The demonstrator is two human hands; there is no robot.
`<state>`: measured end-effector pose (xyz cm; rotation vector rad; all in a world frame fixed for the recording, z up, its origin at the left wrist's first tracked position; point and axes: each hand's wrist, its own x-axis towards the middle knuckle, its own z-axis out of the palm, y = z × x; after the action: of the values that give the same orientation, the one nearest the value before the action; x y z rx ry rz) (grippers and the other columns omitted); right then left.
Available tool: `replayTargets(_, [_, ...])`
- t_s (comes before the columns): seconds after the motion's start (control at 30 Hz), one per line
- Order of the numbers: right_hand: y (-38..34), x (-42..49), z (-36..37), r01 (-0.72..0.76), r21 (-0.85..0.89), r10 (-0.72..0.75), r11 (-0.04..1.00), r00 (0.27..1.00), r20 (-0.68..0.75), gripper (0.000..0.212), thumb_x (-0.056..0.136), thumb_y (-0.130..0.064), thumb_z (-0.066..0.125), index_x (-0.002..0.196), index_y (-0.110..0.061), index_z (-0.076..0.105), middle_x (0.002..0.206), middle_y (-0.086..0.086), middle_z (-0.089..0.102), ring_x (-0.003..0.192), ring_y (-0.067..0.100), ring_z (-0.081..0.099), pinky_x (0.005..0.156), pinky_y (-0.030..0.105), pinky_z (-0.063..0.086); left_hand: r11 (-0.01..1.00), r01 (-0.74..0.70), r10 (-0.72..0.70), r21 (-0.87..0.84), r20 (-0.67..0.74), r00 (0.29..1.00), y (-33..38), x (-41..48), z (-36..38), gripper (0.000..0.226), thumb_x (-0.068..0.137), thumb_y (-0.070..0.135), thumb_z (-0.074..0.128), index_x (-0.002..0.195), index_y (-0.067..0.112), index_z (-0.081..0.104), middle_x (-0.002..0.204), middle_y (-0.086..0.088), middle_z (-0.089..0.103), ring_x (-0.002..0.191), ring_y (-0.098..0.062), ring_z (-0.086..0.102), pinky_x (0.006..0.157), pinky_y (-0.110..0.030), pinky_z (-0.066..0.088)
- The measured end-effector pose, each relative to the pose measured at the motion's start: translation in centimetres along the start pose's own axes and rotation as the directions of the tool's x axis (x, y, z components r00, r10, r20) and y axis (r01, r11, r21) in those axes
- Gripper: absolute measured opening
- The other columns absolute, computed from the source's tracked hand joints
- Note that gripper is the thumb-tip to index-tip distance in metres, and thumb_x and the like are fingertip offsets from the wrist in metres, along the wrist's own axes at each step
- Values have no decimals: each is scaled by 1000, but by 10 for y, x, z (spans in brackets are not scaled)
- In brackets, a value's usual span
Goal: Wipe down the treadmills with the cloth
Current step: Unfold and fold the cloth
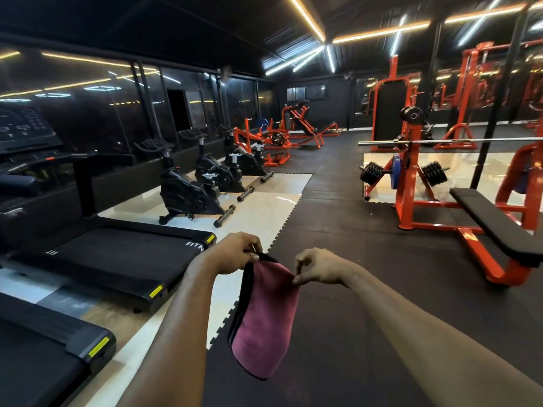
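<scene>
Hanging limp beside the long black treadmills (pixel 117 261), the soft maroon fabric cloth (pixel 264 318) looks light and floppy, best taken by its top corners, where the left hand (pixel 235 254) and right hand (pixel 317 267) each have a narrow pinching grip.

Thin orange and white LED ceiling strips (pixel 307 19) are lighting a dim room, streaking across the dark glass wall panels (pixel 88 92) and glaring off the polished pale floor tiles (pixel 273 207). The black treadmill console (pixel 23 127) at the left edge is blurring; wide-angle distortion is bowing lines near the borders.
</scene>
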<state>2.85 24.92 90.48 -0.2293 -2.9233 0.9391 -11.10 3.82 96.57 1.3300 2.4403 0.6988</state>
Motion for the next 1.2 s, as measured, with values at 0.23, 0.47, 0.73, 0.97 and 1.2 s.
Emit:
replayTargets(0.23, [-12, -1, 11, 102, 342, -90, 934, 995, -51, 31, 83, -12, 82, 106, -29, 69, 118, -2, 65, 113, 7, 60, 95, 14, 46, 991, -52, 60, 121, -66, 996, 1, 4, 2, 28, 97, 6, 60, 88, 31, 69, 84, 11, 64, 80, -7, 58, 70, -19, 46])
replayTargets(0.47, [-32, 8, 21, 159, 374, -108, 914, 982, -155, 34, 76, -8, 72, 110, -10, 69, 96, -4, 59, 84, 14, 55, 78, 25, 48, 995, -74, 80, 70, -81, 994, 2, 4, -3, 25, 96, 5, 60, 93, 25, 74, 87, -1, 70, 84, -20, 64, 77, -34, 56])
replayTargets(0.73, [-17, 8, 17, 19, -141, -8, 990, 997, 76, 28, 79, -25, 82, 82, -7, 60, 85, 3, 50, 93, 16, 43, 63, 9, 32, 995, -18, 29, 96, -109, 994, -15, -6, -1, 22, 97, 9, 62, 94, 27, 73, 91, 5, 69, 89, -12, 61, 67, -13, 41])
replayTargets(0.97, [-41, 11, 25, -4, -7, 5, 1000, 994, 109, 26, 81, -7, 72, 106, -10, 67, 115, 13, 62, 107, 27, 60, 89, 33, 49, 997, -70, 74, 27, -157, 985, -8, -1, 14, 23, 97, 7, 60, 94, 24, 75, 92, 2, 72, 90, -14, 64, 76, -25, 51])
replayTargets(1.2, [-30, 15, 15, -134, -134, 113, 982, 982, -154, 39, 70, -38, 89, 64, -28, 52, 63, -2, 63, 47, 16, 67, 47, 22, 47, 997, 37, -23, 62, -207, 978, -31, -5, 18, 20, 97, 6, 61, 96, 22, 75, 77, 10, 64, 74, -12, 59, 65, -21, 45])
